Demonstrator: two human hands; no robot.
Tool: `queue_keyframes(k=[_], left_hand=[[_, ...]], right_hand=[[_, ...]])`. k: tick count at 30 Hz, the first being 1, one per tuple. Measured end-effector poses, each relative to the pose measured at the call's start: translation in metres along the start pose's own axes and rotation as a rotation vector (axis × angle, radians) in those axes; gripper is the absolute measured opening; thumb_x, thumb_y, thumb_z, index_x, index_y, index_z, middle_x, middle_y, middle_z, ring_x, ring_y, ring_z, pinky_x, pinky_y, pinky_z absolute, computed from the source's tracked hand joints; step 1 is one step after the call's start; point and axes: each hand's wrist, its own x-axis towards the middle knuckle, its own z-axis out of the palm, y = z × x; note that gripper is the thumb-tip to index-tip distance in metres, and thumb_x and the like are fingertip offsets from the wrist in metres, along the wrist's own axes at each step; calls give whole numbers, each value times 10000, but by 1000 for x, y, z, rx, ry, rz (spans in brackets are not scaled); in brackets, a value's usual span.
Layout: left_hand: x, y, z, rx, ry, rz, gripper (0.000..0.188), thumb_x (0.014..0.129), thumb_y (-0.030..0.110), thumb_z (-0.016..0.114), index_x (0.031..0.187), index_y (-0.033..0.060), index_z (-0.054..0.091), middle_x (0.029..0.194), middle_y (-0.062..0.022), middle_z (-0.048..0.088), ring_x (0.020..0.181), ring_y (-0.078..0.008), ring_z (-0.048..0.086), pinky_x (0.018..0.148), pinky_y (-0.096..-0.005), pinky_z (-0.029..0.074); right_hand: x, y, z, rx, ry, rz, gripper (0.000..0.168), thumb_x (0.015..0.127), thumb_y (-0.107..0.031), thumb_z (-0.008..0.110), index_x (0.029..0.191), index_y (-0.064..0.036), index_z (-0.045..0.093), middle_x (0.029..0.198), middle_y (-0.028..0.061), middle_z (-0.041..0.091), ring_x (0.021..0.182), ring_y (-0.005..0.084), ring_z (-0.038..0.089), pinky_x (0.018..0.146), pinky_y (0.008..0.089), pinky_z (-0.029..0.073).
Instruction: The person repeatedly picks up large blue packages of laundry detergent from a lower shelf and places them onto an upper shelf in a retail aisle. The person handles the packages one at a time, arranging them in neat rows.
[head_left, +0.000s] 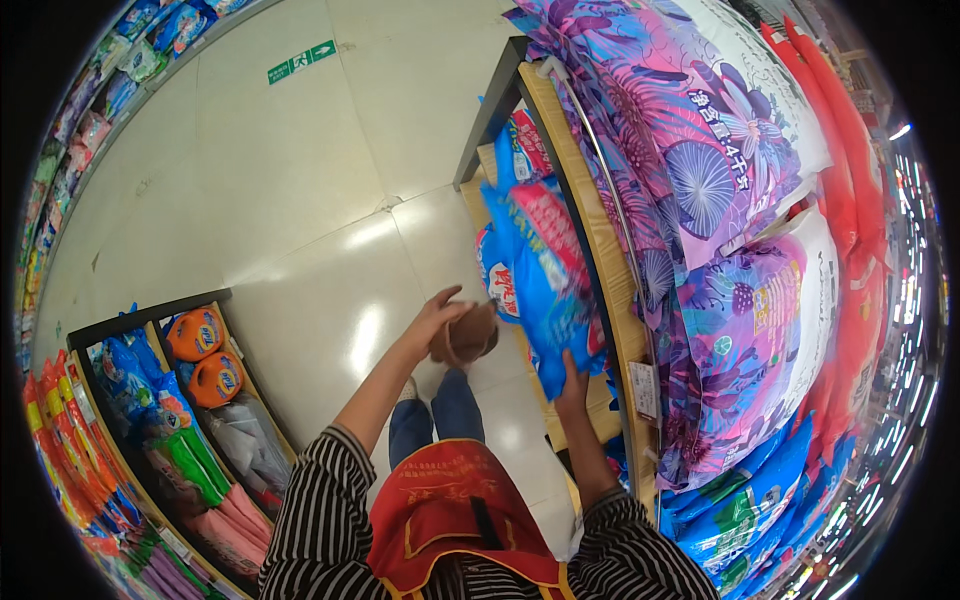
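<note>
My left hand (439, 319) is raised over the floor, holding or touching a blurred brown item (466, 334) whose kind I cannot tell. The fingers are spread over its top. On the right, my right hand (574, 382) grips the lower end of a blue and pink plastic bag of detergent (551, 262) at the lower shelf (551, 427). The bag is blurred and leans into the shelf opening. Behind it lies another blue bag with a white and red print (497, 281), and a further blue and red bag (525, 146) sits deeper along the shelf.
Large purple bags (697, 150) fill the upper shelf at right, behind a metal rail (600, 150); red bags (855, 187) and blue bags (757, 517) adjoin them. A low shelf with orange detergent bottles (196, 334) stands at left. A green floor sign (301, 62) lies ahead.
</note>
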Motion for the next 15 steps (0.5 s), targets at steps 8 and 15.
queue_keyframes(k=[8, 15], left_hand=[[42, -9, 35, -31, -93, -203, 475, 802, 149, 714, 1211, 6, 520, 1145, -113, 625, 1017, -207, 604, 867, -307, 500], [-9, -17, 50, 70, 105, -207, 590, 833, 130, 677, 1340, 24, 394, 1269, -134, 559, 1126, -303, 558, 972, -384, 446]], right_hand=[[-100, 15, -53, -425, 38, 92, 569, 857, -174, 695, 1326, -4, 422, 1271, 103, 519, 1129, 194, 508, 977, 343, 406], [-75, 39, -107, 182, -68, 292, 545, 951, -396, 511, 1367, -64, 396, 1320, 78, 489, 1184, 228, 487, 1013, 372, 381]])
